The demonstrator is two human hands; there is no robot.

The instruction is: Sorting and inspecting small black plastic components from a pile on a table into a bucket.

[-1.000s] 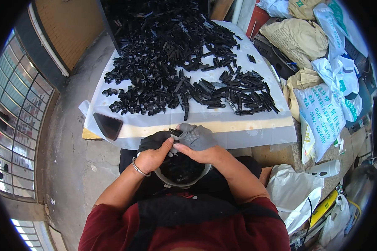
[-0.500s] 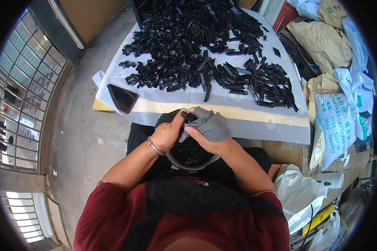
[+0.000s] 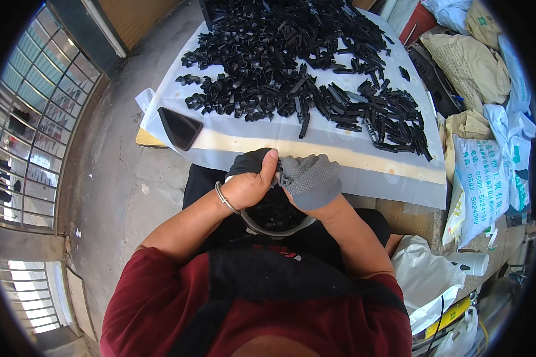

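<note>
My left hand point(image 3: 253, 181) and my right hand point(image 3: 312, 180) meet above my lap, both partly covered by grey gloves with dotted grip. The left thumb points up and its fingers curl inward against the right hand. My right hand is closed, back of the glove upward. Whatever lies between them is hidden. Directly beneath, a round light-coloured container point(image 3: 280, 234) sits at my lap, with small black plastic parts point(image 3: 274, 215) inside. Ahead, a large heap of black plastic pieces point(image 3: 256, 59) covers much of the table: curved clip-like ones to the left, long narrow ones to the right.
A dark phone point(image 3: 180, 128) lies at the table's front left corner. The table point(image 3: 393, 166) has a white sheet over it. Sacks point(image 3: 467, 65) and printed plastic bags point(image 3: 481, 178) crowd the right side. A white bag point(image 3: 423, 273) rests by my right elbow. A barred window point(image 3: 36, 131) stands left.
The small black piece showing between my fingers is now out of sight. My right hand has turned over, glove back upward, and my left thumb has straightened. The view has shifted slightly.
</note>
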